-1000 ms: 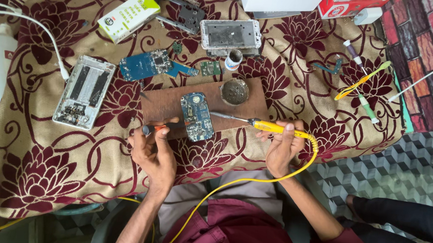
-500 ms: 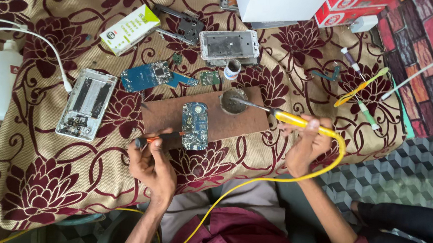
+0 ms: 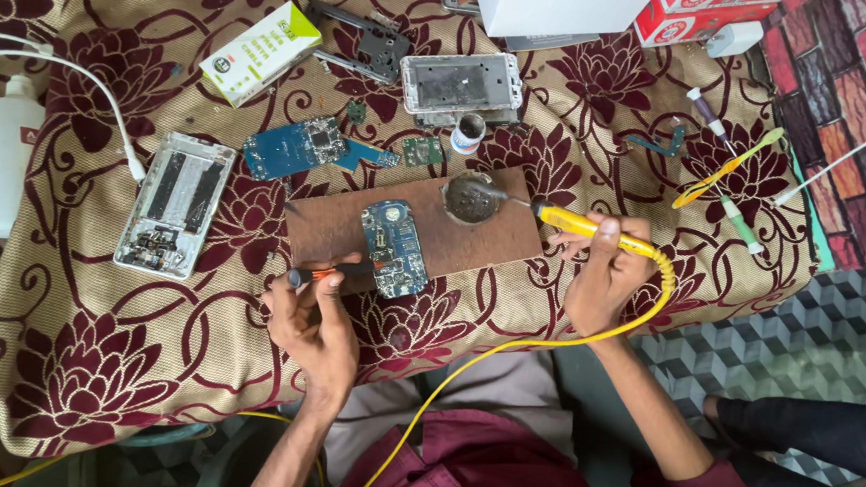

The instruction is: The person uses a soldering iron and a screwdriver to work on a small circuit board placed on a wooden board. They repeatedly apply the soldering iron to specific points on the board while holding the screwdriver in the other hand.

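Note:
My right hand (image 3: 601, 274) grips a yellow soldering iron (image 3: 594, 227); its tip rests in a small round tin (image 3: 470, 197) on a brown wooden board (image 3: 329, 229). A blue circuit board (image 3: 395, 248) lies upright in the board's middle. My left hand (image 3: 316, 319) holds a thin orange-and-black tool (image 3: 326, 273) whose point touches the circuit board's left edge. The iron's yellow cord (image 3: 507, 348) runs down across my lap.
On the floral cloth lie an opened phone body (image 3: 169, 203), a blue board (image 3: 304, 147), a phone frame (image 3: 461, 83), a green-white box (image 3: 261, 50), a white bottle (image 3: 8, 152), a white box (image 3: 558, 5), a toothbrush (image 3: 724, 169) and small tools (image 3: 740, 222).
My right hand has swung the soldering iron right and up, from the circuit board to the round tin. My left hand stays at the circuit board with its tool.

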